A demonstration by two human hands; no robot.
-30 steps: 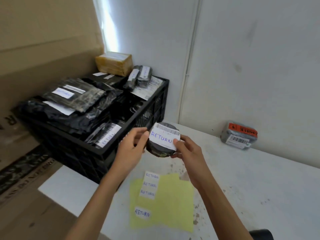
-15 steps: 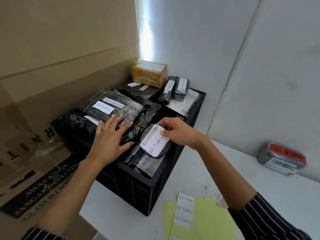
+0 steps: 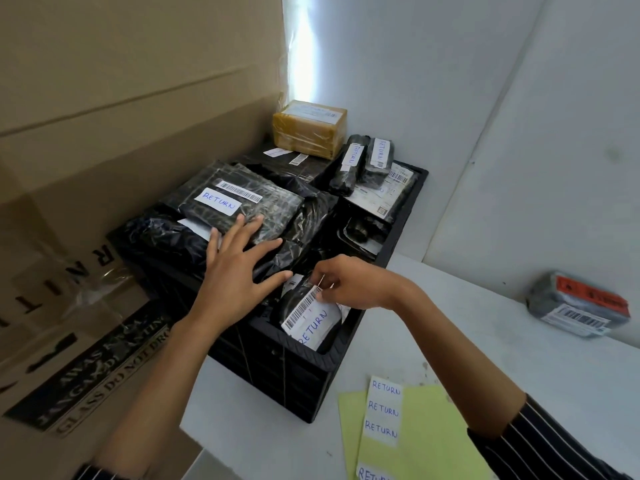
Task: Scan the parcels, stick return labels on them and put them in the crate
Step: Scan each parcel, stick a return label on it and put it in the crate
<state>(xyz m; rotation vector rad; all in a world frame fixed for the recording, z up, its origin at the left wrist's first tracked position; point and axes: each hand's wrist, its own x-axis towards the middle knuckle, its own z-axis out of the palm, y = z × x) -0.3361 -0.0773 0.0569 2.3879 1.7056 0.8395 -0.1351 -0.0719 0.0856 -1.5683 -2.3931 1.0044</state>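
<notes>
A black crate (image 3: pixel 298 368) stands on the white table, heaped with black-wrapped parcels that carry RETURN labels. My right hand (image 3: pixel 349 282) pinches the top edge of a small round black parcel (image 3: pixel 308 317) with a barcode and a RETURN label, tucked in the crate's near right corner. My left hand (image 3: pixel 239 268) lies flat with spread fingers on the black parcels in the crate's near left part, just below a flat labelled parcel (image 3: pixel 235 202). A grey parcel with an orange tag (image 3: pixel 578 303) lies on the table at the right.
A yellow sheet (image 3: pixel 415 441) with a strip of RETURN labels (image 3: pixel 382 410) lies on the table in front of the crate. A brown box (image 3: pixel 310 128) sits at the crate's far end. Large cardboard cartons (image 3: pixel 86 168) stand close on the left. White walls close the back and right.
My right hand has carried the round parcel from above the table into the crate's near right corner and lowered it. My left hand let go of it and now rests flat on the parcels.
</notes>
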